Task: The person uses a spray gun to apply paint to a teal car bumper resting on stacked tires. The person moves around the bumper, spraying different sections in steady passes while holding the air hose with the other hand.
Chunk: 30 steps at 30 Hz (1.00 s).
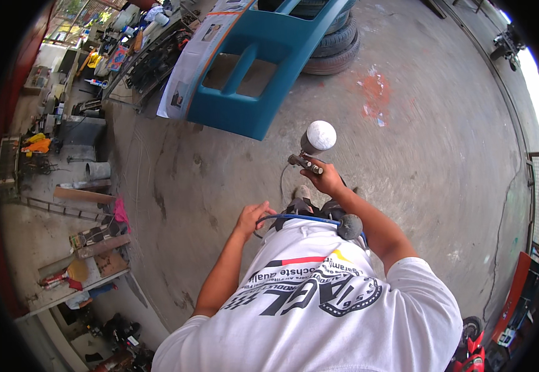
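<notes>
My right hand (325, 178) is closed around the grip of a spray gun (306, 164), whose cup (319, 136) has a white round lid on top. At my waist, my left hand (253, 220) has its fingers curled on a blue hose (300, 216), which runs across the front of my white shirt. A round dark grey thing (349, 227) rests at the hose's right end; its kind is unclear. Beyond the gun, a teal vehicle bumper (238, 111) with rectangular openings is raised off the floor. Printed paper sheets (186, 68) lie along its left side.
Stacked tires (334, 53) stand beside the bumper. On the left are a cluttered bench (152, 59), a grey bucket (98, 170) and a ladder (62, 209). Red paint stains (376, 93) mark the concrete floor. A red motorcycle (471, 353) is at the lower right.
</notes>
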Motion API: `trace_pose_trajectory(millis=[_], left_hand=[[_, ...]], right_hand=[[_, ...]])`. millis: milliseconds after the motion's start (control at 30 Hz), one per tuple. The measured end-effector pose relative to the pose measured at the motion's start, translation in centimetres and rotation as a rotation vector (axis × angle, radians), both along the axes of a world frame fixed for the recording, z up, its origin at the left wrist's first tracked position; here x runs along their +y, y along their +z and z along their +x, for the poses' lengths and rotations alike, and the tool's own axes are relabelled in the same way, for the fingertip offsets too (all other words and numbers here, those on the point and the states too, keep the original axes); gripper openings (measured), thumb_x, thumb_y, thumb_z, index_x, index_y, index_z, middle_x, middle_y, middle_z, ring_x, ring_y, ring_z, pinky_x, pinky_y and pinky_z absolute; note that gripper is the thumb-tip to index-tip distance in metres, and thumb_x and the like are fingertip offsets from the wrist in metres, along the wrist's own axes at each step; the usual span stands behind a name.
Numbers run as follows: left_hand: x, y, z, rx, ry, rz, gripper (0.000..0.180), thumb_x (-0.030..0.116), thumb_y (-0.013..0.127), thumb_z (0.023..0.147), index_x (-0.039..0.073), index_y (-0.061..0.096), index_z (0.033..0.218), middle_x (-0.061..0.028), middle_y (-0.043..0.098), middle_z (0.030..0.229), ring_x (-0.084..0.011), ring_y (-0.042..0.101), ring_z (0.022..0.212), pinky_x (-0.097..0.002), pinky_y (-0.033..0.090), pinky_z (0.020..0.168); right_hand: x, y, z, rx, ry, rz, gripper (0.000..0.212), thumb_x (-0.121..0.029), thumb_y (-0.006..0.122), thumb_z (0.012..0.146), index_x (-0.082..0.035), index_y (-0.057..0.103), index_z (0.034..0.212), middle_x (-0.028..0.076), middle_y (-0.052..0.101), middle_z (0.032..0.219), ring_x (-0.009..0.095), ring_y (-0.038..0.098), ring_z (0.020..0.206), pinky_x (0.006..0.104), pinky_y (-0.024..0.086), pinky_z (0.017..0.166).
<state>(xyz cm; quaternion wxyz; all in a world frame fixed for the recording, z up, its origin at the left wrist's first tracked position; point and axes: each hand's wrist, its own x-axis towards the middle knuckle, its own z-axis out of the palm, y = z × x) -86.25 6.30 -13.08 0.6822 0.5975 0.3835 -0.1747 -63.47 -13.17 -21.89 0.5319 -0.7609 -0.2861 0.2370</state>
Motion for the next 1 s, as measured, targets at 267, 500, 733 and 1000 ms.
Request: trace_pose_trajectory(millis=[267, 500, 733, 1000], left_hand=[[3.2, -1.7, 3.7, 0.054, -0.207, 0.051, 0.051, 0.048, 0.06, 0.1, 0.001, 0.076, 0.091, 0.006, 0.046, 0.053, -0.0052, 0.039, 0.046, -0.025, 0.028, 0.045], [1.1, -2.2, 10.1, 0.145, -0.232, 0.044, 0.047, 0.047, 0.062, 0.1, 0.003, 0.077, 0.091, 0.0066, 0.044, 0.054, -0.0058, 0.039, 0.046, -0.0255, 0.029, 0.046], [-5.3, -3.4, 17.6, 0.227, -0.186, 0.053, 0.046, 0.046, 0.063, 0.1, 0.002, 0.077, 0.093, 0.0073, 0.043, 0.055, -0.006, 0.038, 0.047, -0.0254, 0.03, 0.046], [-13.6, -4.1, 26.7, 0.178, -0.058, 0.051, 0.042, 0.04, 0.06, 0.102, 0.002, 0.075, 0.096, 0.0064, 0.045, 0.055, -0.0055, 0.04, 0.047, -0.0248, 0.031, 0.047]], right_hand=[[-0.1, -0.6, 6.7, -0.083, -0.169, -0.037, 0.049, -0.039, 0.073, 0.092, -0.025, 0.062, 0.138, 0.024, 0.071, 0.095, 0.045, 0.067, 0.092, 0.0454, 0.054, 0.078], [-1.4, -0.2, 16.7, -0.038, -0.184, -0.094, 0.051, -0.044, 0.073, 0.09, -0.03, 0.062, 0.138, 0.021, 0.072, 0.099, 0.043, 0.067, 0.092, 0.047, 0.052, 0.079], [-4.1, 0.2, 29.8, -0.028, -0.136, -0.082, 0.05, -0.045, 0.073, 0.09, -0.028, 0.063, 0.136, 0.018, 0.073, 0.101, 0.042, 0.067, 0.092, 0.0474, 0.053, 0.078], [-7.6, 1.1, 44.7, -0.056, -0.109, -0.058, 0.047, -0.046, 0.074, 0.089, -0.026, 0.066, 0.131, 0.017, 0.073, 0.101, 0.042, 0.068, 0.093, 0.0485, 0.053, 0.079]])
